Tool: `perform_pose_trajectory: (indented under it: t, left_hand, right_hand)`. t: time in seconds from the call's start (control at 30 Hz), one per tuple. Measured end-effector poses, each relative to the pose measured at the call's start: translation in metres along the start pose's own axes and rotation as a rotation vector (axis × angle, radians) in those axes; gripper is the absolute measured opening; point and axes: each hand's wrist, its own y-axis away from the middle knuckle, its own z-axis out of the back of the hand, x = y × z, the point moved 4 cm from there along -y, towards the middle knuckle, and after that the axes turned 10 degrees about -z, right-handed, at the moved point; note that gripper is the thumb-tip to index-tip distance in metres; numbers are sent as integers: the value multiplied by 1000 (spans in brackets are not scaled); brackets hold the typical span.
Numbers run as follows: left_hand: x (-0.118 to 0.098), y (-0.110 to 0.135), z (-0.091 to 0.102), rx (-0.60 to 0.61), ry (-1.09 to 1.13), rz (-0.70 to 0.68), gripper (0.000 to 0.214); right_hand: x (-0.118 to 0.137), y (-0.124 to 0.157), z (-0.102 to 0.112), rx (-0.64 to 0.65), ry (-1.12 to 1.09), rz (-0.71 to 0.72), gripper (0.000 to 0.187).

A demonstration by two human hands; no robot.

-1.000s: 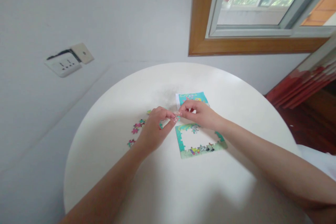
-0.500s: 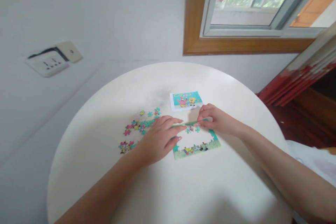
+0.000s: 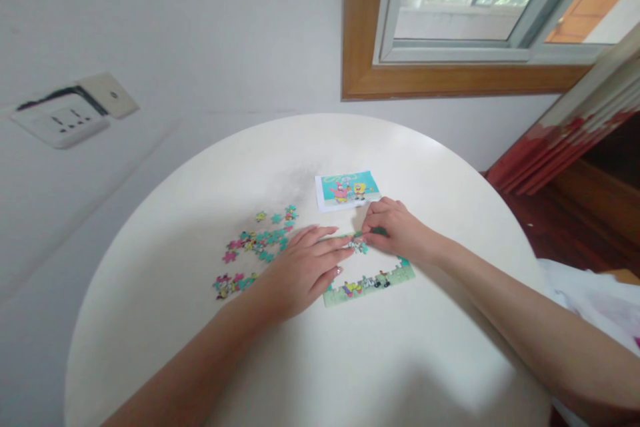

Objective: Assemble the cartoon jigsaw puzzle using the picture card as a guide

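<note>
A jigsaw puzzle frame lies on the white table, its border joined around an open middle. My left hand rests palm down across its left side, fingers stretched toward the top edge. At that top edge my right hand has thumb and fingers pinched together on a puzzle piece, mostly hidden by the fingertips. A few joined pieces hang from the top border between the two hands. Left of my left hand lies a spread of loose puzzle pieces, teal, pink and yellow.
A picture card with cartoon figures lies behind the puzzle. The round white table stands by a wall with a socket at the left and a wood-framed window at the right. A red and white curtain hangs far right.
My right hand has shifted slightly left along the top border, closer to my left fingertips. The whole view has turned a little, moving the table scene left in the picture.
</note>
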Motion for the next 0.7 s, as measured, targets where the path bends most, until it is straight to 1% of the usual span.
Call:
perform_pose_trajectory:
  t: [0.27, 0.53, 0.63, 0.7]
  left_hand:
    - [2, 2, -2, 15, -5, 13, 36]
    - [2, 2, -3, 22, -16, 2, 38]
    - [2, 2, -2, 13, -15, 4, 37]
    - [2, 3, -3, 17, -11, 5, 37]
  right_hand:
    - [3, 1, -1, -13, 56, 14, 14]
    - [11, 3, 0, -69, 151, 19, 13]
    - [8, 4, 4, -75, 99, 22, 14]
    - [4, 5, 7, -51, 42, 47, 14]
